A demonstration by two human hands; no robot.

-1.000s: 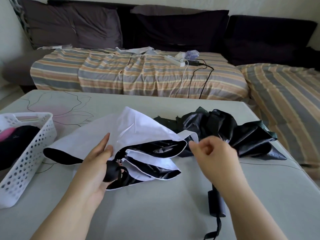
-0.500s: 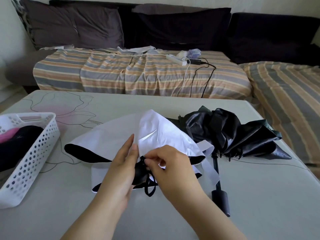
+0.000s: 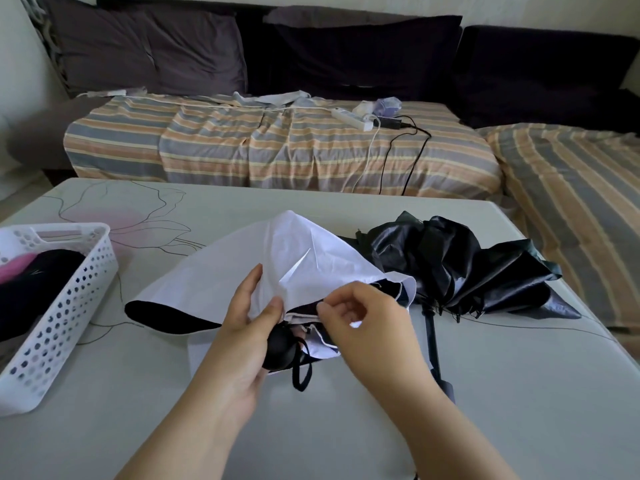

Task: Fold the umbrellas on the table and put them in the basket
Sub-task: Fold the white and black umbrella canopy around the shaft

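Note:
A white umbrella [image 3: 277, 258] with a black lining lies loose in the middle of the table [image 3: 485, 393]. My left hand [image 3: 242, 327] holds its black handle against the palm, thumb pressing a white fold. My right hand [image 3: 363, 323] pinches a fold of the white canopy's edge just right of the handle. A black umbrella [image 3: 450, 265] lies crumpled to the right, its shaft and handle [image 3: 434, 355] pointing toward me. The white perforated basket [image 3: 69, 306] stands at the left edge with dark and pink items inside.
Beyond the table's far edge runs a sofa with a striped cover [image 3: 277, 147], bearing a power strip [image 3: 353, 119] and cables. Dark cushions [image 3: 156, 46] line the back. Bare tabletop lies in front of me and at the back left.
My right hand came left from the canopy's right edge to the handle area and now pinches a fold there. The white canopy has been gathered inward. The view shifted slightly.

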